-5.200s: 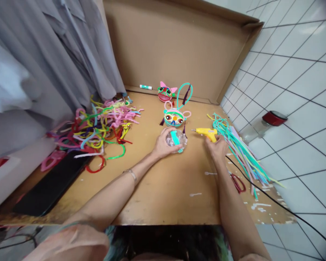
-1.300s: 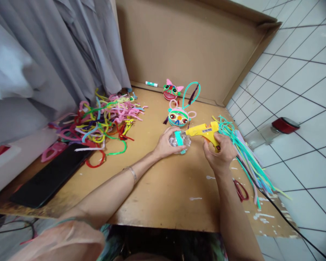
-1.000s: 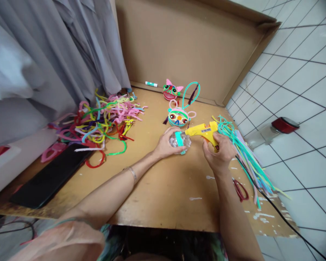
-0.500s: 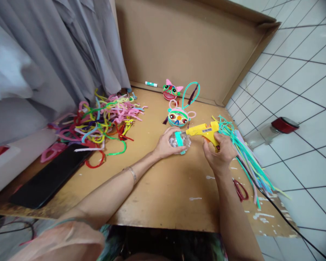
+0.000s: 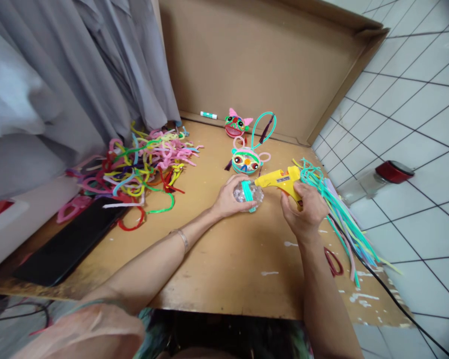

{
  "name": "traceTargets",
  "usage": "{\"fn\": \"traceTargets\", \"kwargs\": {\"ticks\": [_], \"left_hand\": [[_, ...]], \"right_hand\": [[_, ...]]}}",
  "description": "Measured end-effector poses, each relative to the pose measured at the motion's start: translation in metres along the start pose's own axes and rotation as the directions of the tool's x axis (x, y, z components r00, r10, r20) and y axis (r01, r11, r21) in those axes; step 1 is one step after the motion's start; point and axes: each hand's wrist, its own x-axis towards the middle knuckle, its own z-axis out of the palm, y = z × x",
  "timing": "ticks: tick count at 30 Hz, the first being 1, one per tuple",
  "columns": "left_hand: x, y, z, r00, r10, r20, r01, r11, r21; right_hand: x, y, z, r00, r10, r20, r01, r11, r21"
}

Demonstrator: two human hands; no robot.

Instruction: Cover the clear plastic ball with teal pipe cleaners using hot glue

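My left hand (image 5: 229,197) is closed around a clear, faceted plastic ball (image 5: 257,195), which has a turquoise pipe cleaner band (image 5: 248,192) across it. A yellow glue gun (image 5: 279,180) is gripped in my right hand (image 5: 307,208), its nozzle pointing left at the upper part of the band. Whether the tip touches the band I cannot tell. Just behind the ball stands a decorated animal-face ball (image 5: 246,160) with pink loop ears and a turquoise hanging loop (image 5: 264,130). Farther back sits a second face ball (image 5: 236,124) with pink pointed ears and a red mouth.
Coloured pipe cleaners (image 5: 145,162) lie heaped at the left beside a black flat slab (image 5: 71,244). Straight pipe cleaners (image 5: 346,224), red-handled scissors (image 5: 334,262) and the black cord (image 5: 381,289) are on the right. A glue stick (image 5: 208,115) lies by the cardboard wall (image 5: 247,60).
The glue gun has shifted very slightly left along the turquoise band. My left hand and the ball stay almost where they were.
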Motion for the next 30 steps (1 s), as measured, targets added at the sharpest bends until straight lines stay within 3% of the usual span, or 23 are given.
{"fn": "traceTargets", "kwargs": {"ticks": [9,30], "left_hand": [[0.001,0.000,-0.001,1.000,0.017,0.011,-0.017,1.000,0.017],[0.001,-0.002,0.000,0.999,0.040,0.006,-0.040,0.999,0.013]], "right_hand": [[0.009,-0.003,-0.010,0.998,-0.050,0.031,0.049,0.999,0.020],[0.004,-0.005,-0.010,0.998,-0.013,0.057,0.011,0.999,0.042]]}}
